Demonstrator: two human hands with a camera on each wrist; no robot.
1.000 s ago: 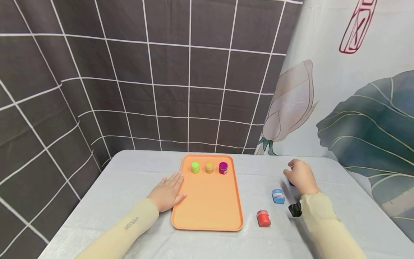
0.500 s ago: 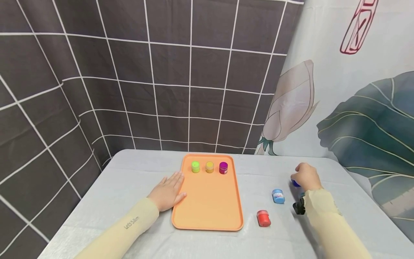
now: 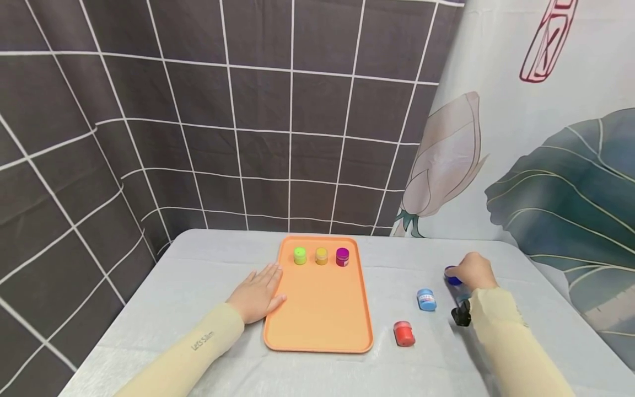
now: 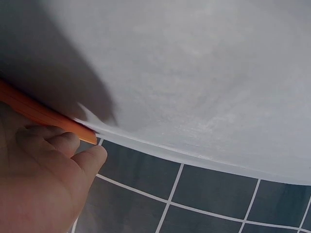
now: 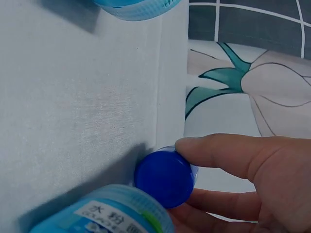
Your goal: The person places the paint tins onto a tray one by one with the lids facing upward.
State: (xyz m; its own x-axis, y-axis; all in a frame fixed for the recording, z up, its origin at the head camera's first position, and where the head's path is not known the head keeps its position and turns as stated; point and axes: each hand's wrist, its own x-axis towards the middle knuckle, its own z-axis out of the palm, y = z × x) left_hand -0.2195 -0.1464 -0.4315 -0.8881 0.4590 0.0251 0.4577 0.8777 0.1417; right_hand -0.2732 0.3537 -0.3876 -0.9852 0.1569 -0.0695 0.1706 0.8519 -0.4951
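My left hand (image 3: 254, 295) lies with straight fingers on the left rim of an orange tray (image 3: 317, 309); the left wrist view shows its fingers along the tray's orange edge (image 4: 43, 114). On the table's right side, my right hand (image 3: 474, 271) pinches a dark blue paint jar (image 3: 452, 277) between thumb and fingers. In the right wrist view, the jar's blue lid (image 5: 164, 178) faces the camera. Close beside it lies a light blue gouache jar (image 5: 104, 216), mostly hidden by the wrist in the head view.
Green (image 3: 300, 256), yellow (image 3: 321, 256) and purple (image 3: 342, 257) jars stand in a row at the tray's far end. Right of the tray lie a blue jar (image 3: 426, 300) and a red jar (image 3: 404, 334). A dark tiled curtain (image 3: 258, 154) hangs behind the table.
My right hand has moved slightly right and lower, its fingers coming round the dark blue jar, which now shows more. The left hand, tray and other jars stay in place.
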